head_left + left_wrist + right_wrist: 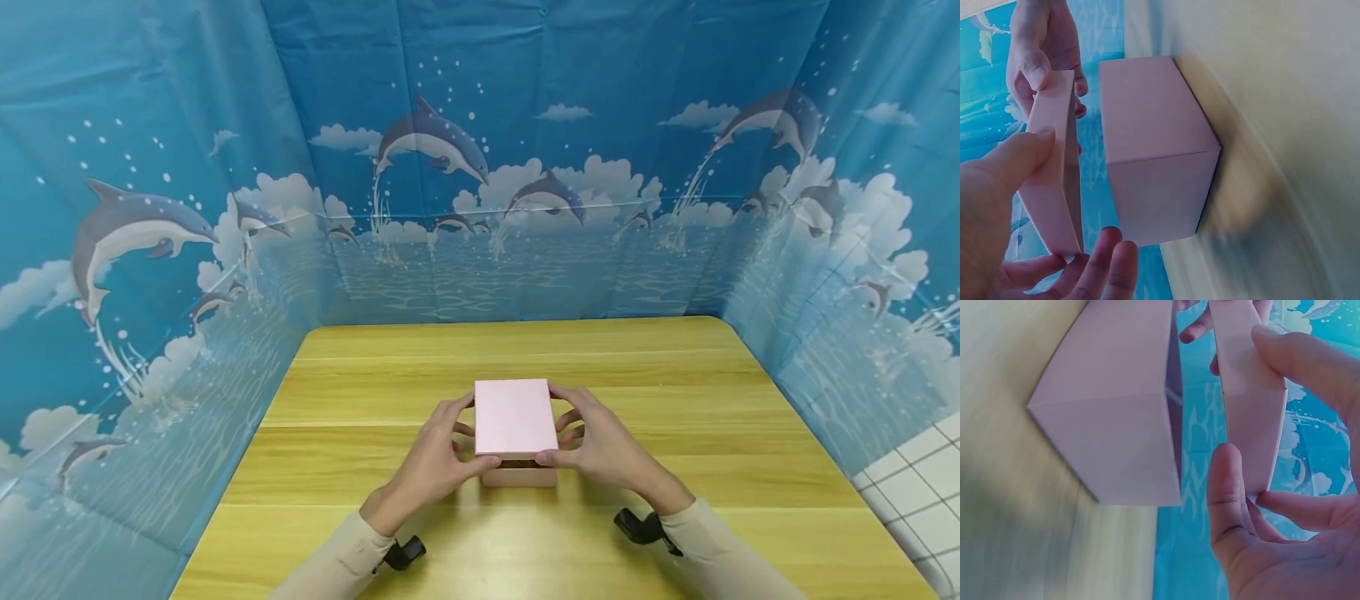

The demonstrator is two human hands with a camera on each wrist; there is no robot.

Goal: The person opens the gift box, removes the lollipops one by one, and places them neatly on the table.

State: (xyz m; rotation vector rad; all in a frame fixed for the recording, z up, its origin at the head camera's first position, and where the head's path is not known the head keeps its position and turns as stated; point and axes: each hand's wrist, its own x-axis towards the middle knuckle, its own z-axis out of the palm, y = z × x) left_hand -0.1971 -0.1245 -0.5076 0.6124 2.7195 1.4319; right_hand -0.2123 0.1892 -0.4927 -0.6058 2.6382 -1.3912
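Note:
A square pink box lid [516, 417] is held level just above a pink box base [519, 477], with a gap between the two. My left hand [438, 450] grips the lid's left side, thumb at the near edge and fingers toward the far corner. On the opposite side my right hand [600, 442] holds it the same way. In the left wrist view the lid [1054, 169] stands apart from the base [1154, 144]. The right wrist view also shows the base [1110, 425] on the table; its inside is mostly hidden.
The box stands on a yellow wood-grain table [360, 400]. A blue curtain [480, 275] printed with dolphins rises behind the table and along both sides. White tiles [922, 483] show at the lower right. Black wrist devices [405, 553] sit under both sleeves.

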